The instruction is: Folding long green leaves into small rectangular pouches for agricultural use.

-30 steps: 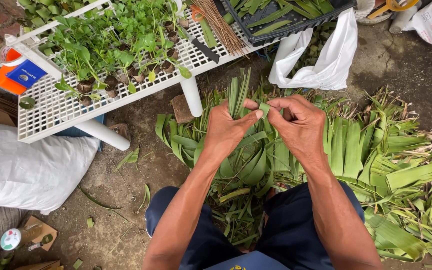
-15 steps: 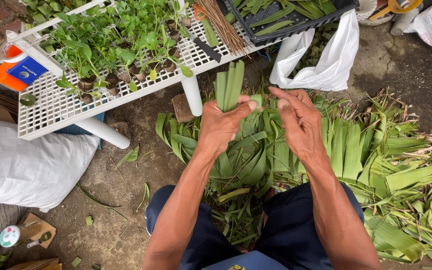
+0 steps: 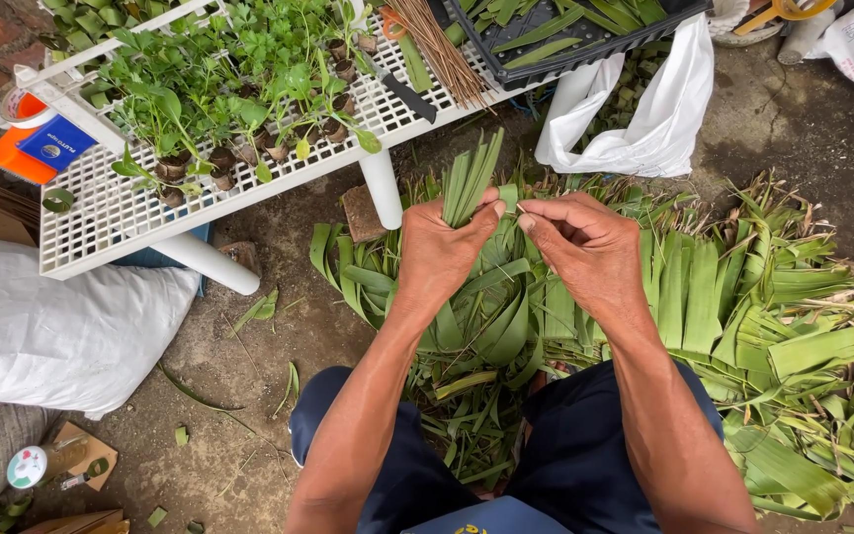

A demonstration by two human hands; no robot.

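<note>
A: Fingers?
B: Left hand [image 3: 439, 249] closed round a bundle of leaf strips [image 3: 470, 181], blades fanning upward past the thumb. Right hand [image 3: 585, 247] fingertips pinch a strip end beside it; possibly a wrap band, grip partly hidden.
A: Handling?
B: Judged light, pliant, prone to tearing along the grain. Best held low at the gathered base.
A: Surroundings?
B: Below the fingers, a leaf pile [image 3: 704, 307]. Beyond them, a white lattice rack [image 3: 101, 213] with seedlings [image 3: 239, 89] and a knife [image 3: 399, 91].
</note>
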